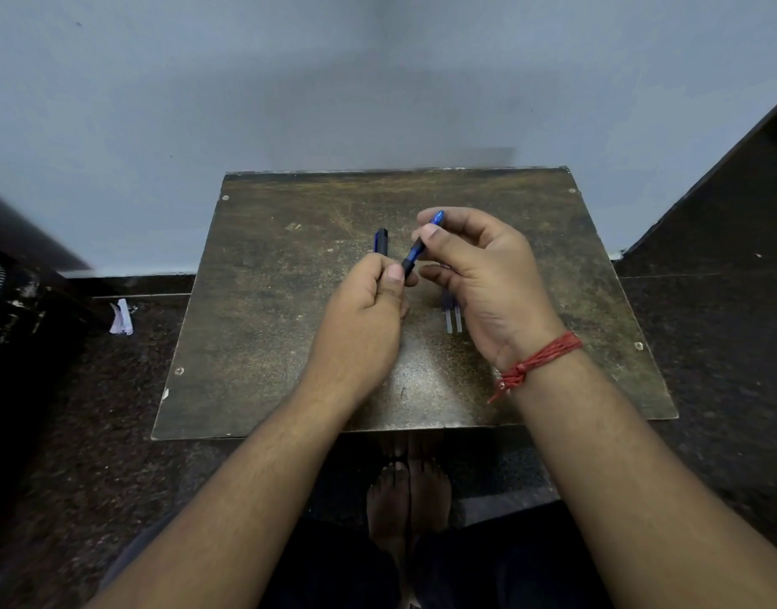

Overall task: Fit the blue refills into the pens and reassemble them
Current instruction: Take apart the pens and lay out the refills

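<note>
Two hands, left and right, gripped one pen; alignment along its axis likely mattered before twisting the halves together.

Two pen parts are up in the hands: one blue piece pinched in the right hand, one dark piece gripped in the left hand. Two refills lie just below the right grip, partly hidden by the palm.
</note>
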Action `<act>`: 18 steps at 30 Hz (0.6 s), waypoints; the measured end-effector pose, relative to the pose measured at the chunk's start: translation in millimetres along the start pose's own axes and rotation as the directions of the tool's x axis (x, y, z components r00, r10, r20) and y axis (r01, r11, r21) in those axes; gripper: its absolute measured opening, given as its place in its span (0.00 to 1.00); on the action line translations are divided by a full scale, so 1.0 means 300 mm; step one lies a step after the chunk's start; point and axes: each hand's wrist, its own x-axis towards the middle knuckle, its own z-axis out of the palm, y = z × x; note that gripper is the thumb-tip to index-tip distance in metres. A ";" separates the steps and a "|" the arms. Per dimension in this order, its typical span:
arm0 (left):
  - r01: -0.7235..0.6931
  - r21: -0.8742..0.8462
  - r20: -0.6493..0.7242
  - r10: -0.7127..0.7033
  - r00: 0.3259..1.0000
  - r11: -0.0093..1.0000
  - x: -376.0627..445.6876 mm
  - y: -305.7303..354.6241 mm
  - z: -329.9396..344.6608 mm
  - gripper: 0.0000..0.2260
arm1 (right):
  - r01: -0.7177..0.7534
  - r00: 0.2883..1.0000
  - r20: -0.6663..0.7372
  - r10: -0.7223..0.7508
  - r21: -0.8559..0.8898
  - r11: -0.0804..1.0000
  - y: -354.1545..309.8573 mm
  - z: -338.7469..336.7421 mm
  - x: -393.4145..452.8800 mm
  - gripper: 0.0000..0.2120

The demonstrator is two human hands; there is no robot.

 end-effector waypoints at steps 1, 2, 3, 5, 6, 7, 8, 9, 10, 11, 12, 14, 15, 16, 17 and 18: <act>-0.001 0.002 -0.002 0.001 1.000 1.000 0.000 0.000 0.001 0.14 | -0.010 1.000 0.008 0.010 0.030 0.999 -0.002 -0.003 0.002 0.07; -0.003 0.004 -0.003 0.003 1.000 1.000 0.000 -0.001 0.001 0.14 | -0.024 1.000 0.015 0.023 0.062 0.998 -0.004 -0.007 0.002 0.09; -0.004 0.005 -0.004 0.004 1.000 1.000 0.000 -0.001 0.002 0.14 | -0.038 0.999 0.021 0.036 0.090 0.995 -0.006 -0.008 0.003 0.10; -0.002 -0.001 -0.003 0.002 1.000 1.000 0.001 0.000 0.003 0.15 | -0.051 0.999 0.019 0.049 0.121 0.991 -0.008 -0.007 0.002 0.10; -0.002 -0.004 -0.001 0.002 1.000 1.000 0.002 -0.001 0.003 0.15 | -0.053 0.999 0.010 0.052 0.123 0.991 -0.007 -0.006 0.001 0.10; -0.003 -0.005 0.001 0.003 1.000 1.000 0.003 -0.002 0.003 0.14 | -0.052 0.999 -0.001 0.053 0.108 0.993 -0.005 -0.004 0.000 0.09; -0.004 -0.006 0.003 0.004 1.000 1.000 0.003 -0.003 0.003 0.14 | -0.048 0.999 -0.013 0.049 0.076 0.996 -0.003 -0.003 0.000 0.07; -0.003 -0.006 0.003 0.003 1.000 1.000 0.003 -0.004 0.003 0.14 | -0.041 0.999 -0.022 0.042 0.043 0.998 -0.002 -0.002 0.001 0.05; -0.001 -0.008 0.004 0.001 1.000 1.000 0.003 -0.005 0.002 0.14 | -0.031 0.999 -0.033 0.032 0.023 0.999 -0.001 -0.002 0.001 0.03; 0.000 -0.010 0.005 0.000 1.000 1.000 0.004 -0.006 0.003 0.14 | -0.016 0.999 -0.048 0.017 0.025 1.000 -0.001 -0.004 0.002 0.02; -0.001 -0.012 0.008 0.001 1.000 1.000 0.004 -0.007 0.003 0.15 | 0.006 0.998 -0.067 -0.003 0.044 0.999 -0.004 -0.007 0.005 0.02; -0.007 -0.016 0.020 0.008 1.000 1.000 0.002 -0.006 0.006 0.14 | 0.056 0.992 -0.118 -0.044 0.093 0.994 -0.015 -0.018 0.012 0.03; -0.012 -0.014 0.025 0.012 1.000 1.000 0.002 -0.005 0.007 0.14 | 0.078 0.987 -0.150 -0.060 0.115 0.990 -0.021 -0.024 0.017 0.03; -0.017 -0.010 0.028 0.017 0.999 1.000 0.001 -0.005 0.007 0.14 | 0.097 0.981 -0.182 -0.071 0.141 0.985 -0.027 -0.031 0.022 0.03; -0.020 -0.008 0.031 0.020 0.999 1.000 0.001 -0.005 0.008 0.14 | 0.113 0.974 -0.212 -0.075 0.173 0.978 -0.031 -0.039 0.027 0.04; -0.018 -0.011 0.033 0.018 0.999 1.000 0.000 -0.005 0.009 0.13 | 0.123 0.969 -0.235 -0.073 0.208 0.970 -0.034 -0.047 0.031 0.04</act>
